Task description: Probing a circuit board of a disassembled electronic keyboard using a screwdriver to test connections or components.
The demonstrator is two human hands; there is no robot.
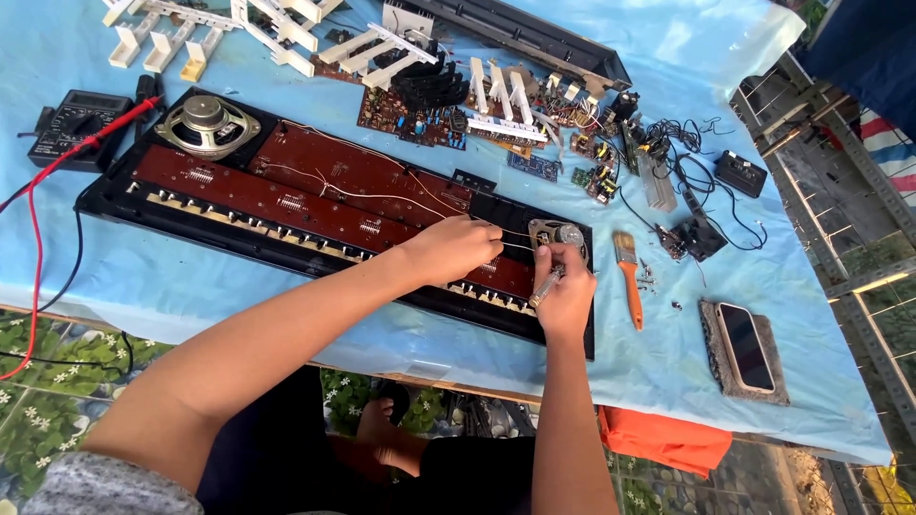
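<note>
An opened electronic keyboard (105, 200) lies across the blue table cover, its long brown circuit boards (286, 191) exposed and thin white wires running over them. A round speaker (206, 125) sits in its left end. A smaller speaker (561, 235) sits in its right end. My left hand (453, 248) rests on the board just left of that small speaker, fingers pinched at a wire. My right hand (565, 291) grips a screwdriver with a clear handle (546, 285), its tip hidden near the small speaker.
A multimeter (76, 124) with red lead (36, 224) lies far left. White key sections (286, 33), black keys (431, 88) and loose circuit boards (410, 119) fill the back. An orange-handled brush (629, 277), a phone (744, 345) on a grey pad and black cables (692, 162) lie right.
</note>
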